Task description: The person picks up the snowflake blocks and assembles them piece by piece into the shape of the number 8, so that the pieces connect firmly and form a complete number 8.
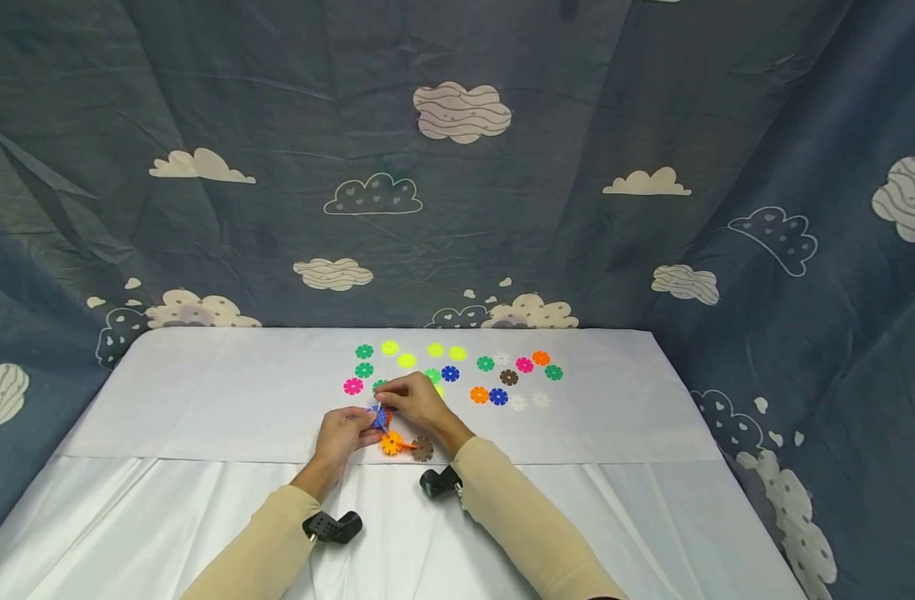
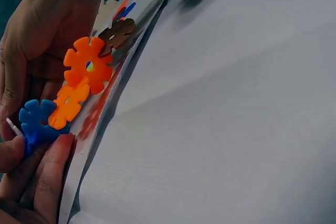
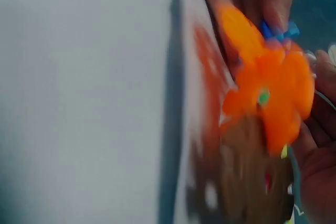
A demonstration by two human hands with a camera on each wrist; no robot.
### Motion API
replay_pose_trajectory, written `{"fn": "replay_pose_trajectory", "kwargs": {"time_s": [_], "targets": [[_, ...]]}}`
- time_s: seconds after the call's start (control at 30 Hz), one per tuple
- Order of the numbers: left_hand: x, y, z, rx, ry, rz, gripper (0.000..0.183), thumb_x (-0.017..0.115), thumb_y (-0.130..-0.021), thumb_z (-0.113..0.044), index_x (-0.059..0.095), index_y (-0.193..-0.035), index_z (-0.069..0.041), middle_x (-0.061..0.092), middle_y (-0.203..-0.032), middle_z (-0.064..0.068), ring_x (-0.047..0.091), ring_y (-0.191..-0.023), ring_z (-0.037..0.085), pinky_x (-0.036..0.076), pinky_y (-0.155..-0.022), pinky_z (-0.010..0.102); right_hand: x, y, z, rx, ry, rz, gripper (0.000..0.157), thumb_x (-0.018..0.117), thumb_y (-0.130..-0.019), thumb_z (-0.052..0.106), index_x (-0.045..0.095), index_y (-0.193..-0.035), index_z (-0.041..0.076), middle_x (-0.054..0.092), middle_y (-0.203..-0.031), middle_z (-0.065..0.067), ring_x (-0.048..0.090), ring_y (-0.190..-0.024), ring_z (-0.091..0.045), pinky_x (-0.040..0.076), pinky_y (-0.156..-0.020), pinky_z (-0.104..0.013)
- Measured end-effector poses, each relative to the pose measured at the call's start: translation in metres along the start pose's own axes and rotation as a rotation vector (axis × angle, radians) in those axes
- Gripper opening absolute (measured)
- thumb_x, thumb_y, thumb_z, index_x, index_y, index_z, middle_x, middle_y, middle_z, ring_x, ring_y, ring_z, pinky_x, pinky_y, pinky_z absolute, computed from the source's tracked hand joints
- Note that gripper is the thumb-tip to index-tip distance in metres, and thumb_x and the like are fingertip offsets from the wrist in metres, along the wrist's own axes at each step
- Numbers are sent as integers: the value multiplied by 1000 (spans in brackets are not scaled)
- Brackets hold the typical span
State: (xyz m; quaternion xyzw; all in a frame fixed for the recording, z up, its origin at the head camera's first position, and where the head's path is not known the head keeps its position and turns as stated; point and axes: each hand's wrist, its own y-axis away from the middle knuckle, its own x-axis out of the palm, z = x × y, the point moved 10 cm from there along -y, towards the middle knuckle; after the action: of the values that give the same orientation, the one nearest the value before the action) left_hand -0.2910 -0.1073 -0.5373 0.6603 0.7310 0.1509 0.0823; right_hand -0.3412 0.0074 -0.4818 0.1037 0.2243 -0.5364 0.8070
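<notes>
My left hand [image 1: 341,435] pinches a blue notched disc [image 2: 38,116] between thumb and fingers. Slotted into it is a chain of flower-shaped discs: an orange disc [image 2: 68,104], another orange disc [image 2: 88,66], and a brown disc [image 2: 117,33] at the far end. The chain hangs toward the right, close over the front edge of the white sheet. My right hand [image 1: 418,402] is right at the blue disc and pinches a thin white piece [image 2: 13,126], seen edge-on against the blue one. Its fingers hide most of that piece.
Loose notched discs lie scattered beyond the hands: several green ones [image 1: 363,370], yellow ones [image 1: 407,360], a pink disc [image 1: 353,386], an orange disc [image 1: 479,395], a blue disc [image 1: 498,397] and white ones [image 1: 541,400]. A dark cloud-printed curtain [image 1: 277,208] stands behind the table.
</notes>
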Motion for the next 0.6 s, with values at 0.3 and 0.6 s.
{"fn": "replay_pose_trajectory", "kwargs": {"time_s": [0.3, 0.6], "targets": [[3, 3, -2, 24, -2, 78, 20, 53, -97, -2, 54, -104, 16, 69, -87, 18, 68, -71, 16, 59, -68, 27, -1, 0, -3, 12, 14, 9, 19, 69, -90, 16, 75, -101, 3, 74, -96, -8, 67, -85, -10, 55, -77, -20], [10, -3, 3, -60, 5, 179, 43, 56, -98, -10, 42, -131, 13, 65, -113, 24, 68, -92, 21, 57, -82, 32, 0, -3, 2, -32, -66, 69, 17, 70, -88, 10, 74, -99, -3, 72, -91, -13, 67, -75, -11, 57, -70, -21]]}}
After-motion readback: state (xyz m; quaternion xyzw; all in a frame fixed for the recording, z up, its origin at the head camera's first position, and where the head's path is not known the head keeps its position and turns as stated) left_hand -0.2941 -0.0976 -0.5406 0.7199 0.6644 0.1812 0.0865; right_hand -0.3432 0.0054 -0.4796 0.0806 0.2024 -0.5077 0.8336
